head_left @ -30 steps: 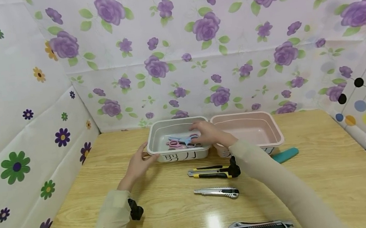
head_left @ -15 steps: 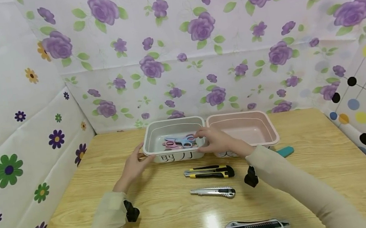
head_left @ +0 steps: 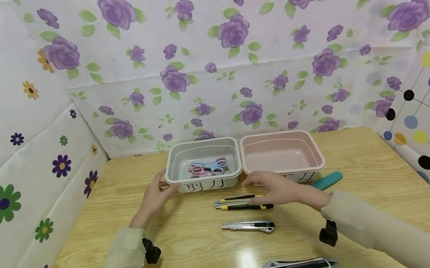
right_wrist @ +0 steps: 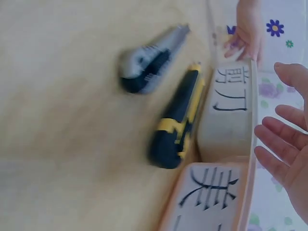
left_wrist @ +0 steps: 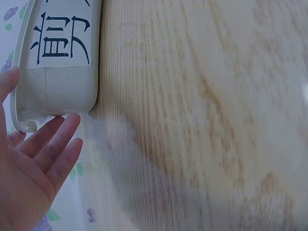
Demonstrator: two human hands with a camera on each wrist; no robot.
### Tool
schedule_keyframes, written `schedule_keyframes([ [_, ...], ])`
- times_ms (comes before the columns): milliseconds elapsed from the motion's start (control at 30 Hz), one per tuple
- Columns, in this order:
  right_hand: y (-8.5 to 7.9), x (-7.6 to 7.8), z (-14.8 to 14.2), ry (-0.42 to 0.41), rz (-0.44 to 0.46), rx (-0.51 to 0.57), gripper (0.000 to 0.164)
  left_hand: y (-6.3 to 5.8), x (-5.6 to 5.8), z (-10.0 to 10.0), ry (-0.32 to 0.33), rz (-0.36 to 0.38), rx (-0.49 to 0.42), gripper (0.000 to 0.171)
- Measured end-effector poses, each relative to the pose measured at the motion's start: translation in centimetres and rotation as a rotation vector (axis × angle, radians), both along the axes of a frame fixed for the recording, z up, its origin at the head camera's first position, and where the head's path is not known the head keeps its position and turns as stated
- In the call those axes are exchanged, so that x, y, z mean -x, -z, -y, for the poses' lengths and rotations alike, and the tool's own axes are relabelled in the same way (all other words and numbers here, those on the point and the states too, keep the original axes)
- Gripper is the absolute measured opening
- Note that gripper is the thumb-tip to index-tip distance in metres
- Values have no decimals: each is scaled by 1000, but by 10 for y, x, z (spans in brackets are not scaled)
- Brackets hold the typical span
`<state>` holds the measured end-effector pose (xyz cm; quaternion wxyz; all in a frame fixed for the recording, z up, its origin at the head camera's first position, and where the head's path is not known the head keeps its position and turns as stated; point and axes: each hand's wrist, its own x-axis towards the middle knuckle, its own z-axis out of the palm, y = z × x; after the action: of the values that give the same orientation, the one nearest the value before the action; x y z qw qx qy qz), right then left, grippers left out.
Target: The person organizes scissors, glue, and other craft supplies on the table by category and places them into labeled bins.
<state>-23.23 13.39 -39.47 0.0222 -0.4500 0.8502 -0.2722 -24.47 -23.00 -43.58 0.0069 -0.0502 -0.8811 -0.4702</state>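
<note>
Lying nearest the right hand (head_left: 277,187): yellow-and-black utility knife (head_left: 239,207), flat on the wooden table (head_left: 188,252)
Way from right hand: down and a bit left, partly hidden under it
Knife's long side: left to right, blade end left
Right hand: fingers spread wide, holding nothing
Left hand (head_left: 152,200): farther off, loose fingers touching the gray bin's (head_left: 231,181) left end
Blue scissors (head_left: 217,166): inside that bin
</note>
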Motion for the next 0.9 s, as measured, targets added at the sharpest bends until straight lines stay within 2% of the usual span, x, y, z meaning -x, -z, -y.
schedule_keyframes([
  [400, 19, -39, -42, 40, 178, -35, 42, -1, 0, 0, -4, -14, 23, 77],
  [600, 35, -59, -58, -15, 245, -3, 43, -1, -1, -1, 1, -16, 21, 77],
  [800, 50, -75, -70, -47, 287, 28, 34, 0, -1, 0, -7, -12, 37, 78],
  [900, 56, -81, -75, -72, 368, 26, 31, 1, 0, 0, -4, -20, 44, 78],
])
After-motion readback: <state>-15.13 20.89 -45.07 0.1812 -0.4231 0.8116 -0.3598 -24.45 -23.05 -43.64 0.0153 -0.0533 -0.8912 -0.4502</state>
